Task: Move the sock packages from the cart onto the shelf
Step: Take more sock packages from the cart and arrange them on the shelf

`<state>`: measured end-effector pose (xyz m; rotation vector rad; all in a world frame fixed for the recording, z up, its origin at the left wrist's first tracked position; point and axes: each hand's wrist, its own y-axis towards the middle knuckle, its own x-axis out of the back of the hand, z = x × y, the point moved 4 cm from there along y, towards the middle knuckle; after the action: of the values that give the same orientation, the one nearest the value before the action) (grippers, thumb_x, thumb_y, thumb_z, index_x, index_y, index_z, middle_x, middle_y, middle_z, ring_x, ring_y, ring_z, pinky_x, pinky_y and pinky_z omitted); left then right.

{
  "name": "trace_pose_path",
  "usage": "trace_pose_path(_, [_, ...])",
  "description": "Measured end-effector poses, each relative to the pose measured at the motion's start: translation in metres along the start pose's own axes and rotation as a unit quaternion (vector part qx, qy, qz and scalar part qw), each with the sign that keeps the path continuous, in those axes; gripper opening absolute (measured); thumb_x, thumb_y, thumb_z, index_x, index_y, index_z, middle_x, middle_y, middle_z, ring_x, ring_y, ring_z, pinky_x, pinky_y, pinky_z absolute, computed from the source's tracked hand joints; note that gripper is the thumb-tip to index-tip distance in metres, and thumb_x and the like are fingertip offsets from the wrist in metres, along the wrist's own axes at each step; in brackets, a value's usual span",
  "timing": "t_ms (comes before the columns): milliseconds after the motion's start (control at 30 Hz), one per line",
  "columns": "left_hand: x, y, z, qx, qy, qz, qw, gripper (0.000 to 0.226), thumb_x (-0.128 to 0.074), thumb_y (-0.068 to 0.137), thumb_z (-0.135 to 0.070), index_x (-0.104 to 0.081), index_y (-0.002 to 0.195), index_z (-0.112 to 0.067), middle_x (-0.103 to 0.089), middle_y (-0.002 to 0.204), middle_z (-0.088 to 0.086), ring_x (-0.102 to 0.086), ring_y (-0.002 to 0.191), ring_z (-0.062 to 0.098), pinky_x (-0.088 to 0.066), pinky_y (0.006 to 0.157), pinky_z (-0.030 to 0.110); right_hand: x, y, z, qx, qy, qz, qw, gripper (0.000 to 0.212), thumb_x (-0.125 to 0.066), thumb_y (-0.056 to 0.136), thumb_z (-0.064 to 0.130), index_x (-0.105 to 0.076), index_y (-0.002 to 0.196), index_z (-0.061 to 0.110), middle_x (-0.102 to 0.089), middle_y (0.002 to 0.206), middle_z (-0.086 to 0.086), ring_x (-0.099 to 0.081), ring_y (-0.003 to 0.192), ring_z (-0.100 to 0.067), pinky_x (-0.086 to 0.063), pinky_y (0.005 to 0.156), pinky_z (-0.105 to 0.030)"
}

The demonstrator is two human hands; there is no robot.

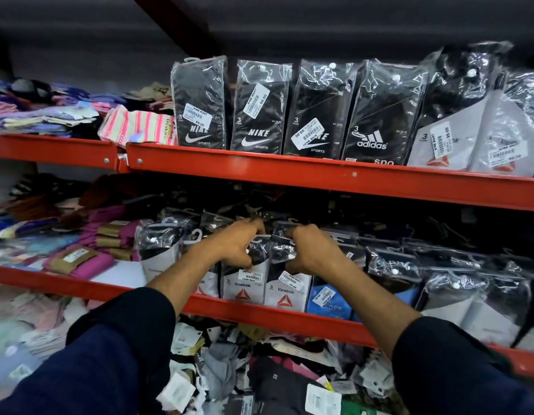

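Between both hands, two Reebok sock pkgs [261,283] stand upright on the middle shelf [247,314]. Left hand [235,245] grips the left pkg's top; right hand [312,250] grips the right pkg's. Blue pkg [327,304] sits just below-right of the right hand.

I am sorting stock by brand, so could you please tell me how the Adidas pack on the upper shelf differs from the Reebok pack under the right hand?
The Adidas pack has a black card with a white logo; the Reebok pack has a white card with a red triangle. The Adidas pack stands untouched on the upper shelf; the Reebok pack is on the middle shelf, its top held by the right hand. Both are clear-bagged three-pair packs.
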<state>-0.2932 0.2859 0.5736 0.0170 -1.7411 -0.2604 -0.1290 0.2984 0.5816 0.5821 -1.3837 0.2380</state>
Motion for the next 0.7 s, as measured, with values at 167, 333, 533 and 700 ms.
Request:
trace_pose_path(167, [-0.003,-0.002,-0.002,-0.032,0.05,-0.017,0.998,0.084,-0.091,0.069,-0.021,-0.049,0.141,-0.008,-0.054,0.136,0.014,-0.051,0.128,0.03,-0.04,0.104,0.03,-0.01,-0.014,0.008,0.055,-0.051,-0.081,0.994,0.053,-0.066,0.081,0.012,-0.054,0.132,0.008,-0.064,0.131,-0.014,-0.063,0.114,-0.035,-0.052,0.083,-0.037])
trace_pose_path(333, [-0.018,-0.015,-0.016,-0.036,0.178,-0.059,0.982,0.079,-0.079,0.077,-0.016,-0.044,0.148,-0.013,-0.056,0.143,0.009,-0.051,0.133,0.032,-0.036,0.117,0.043,-0.04,-0.026,0.014,0.053,-0.064,-0.102,0.991,0.072,-0.056,0.092,0.007,-0.025,0.157,0.005,-0.04,0.159,-0.013,-0.036,0.148,-0.031,-0.024,0.127,-0.04])
trace_pose_path(533, [-0.024,-0.024,-0.014,-0.032,0.131,-0.136,0.982,0.074,-0.069,0.075,0.006,-0.045,0.143,-0.012,-0.058,0.14,0.008,-0.052,0.132,0.03,-0.039,0.114,0.038,-0.049,-0.022,0.012,0.064,-0.057,-0.136,0.987,0.074,-0.048,0.089,-0.003,-0.021,0.158,0.006,-0.034,0.163,-0.013,-0.026,0.154,-0.028,-0.008,0.13,-0.043])
trace_pose_path(700, [-0.026,-0.029,-0.018,-0.032,0.125,-0.132,0.983,0.082,-0.073,0.077,0.0,-0.037,0.15,-0.013,-0.048,0.151,0.007,-0.038,0.145,0.028,-0.019,0.126,0.044,-0.049,-0.03,0.005,0.091,-0.032,-0.156,0.983,0.07,-0.046,0.096,0.006,-0.019,0.16,0.012,-0.023,0.169,-0.008,-0.009,0.159,-0.025,0.001,0.13,-0.043])
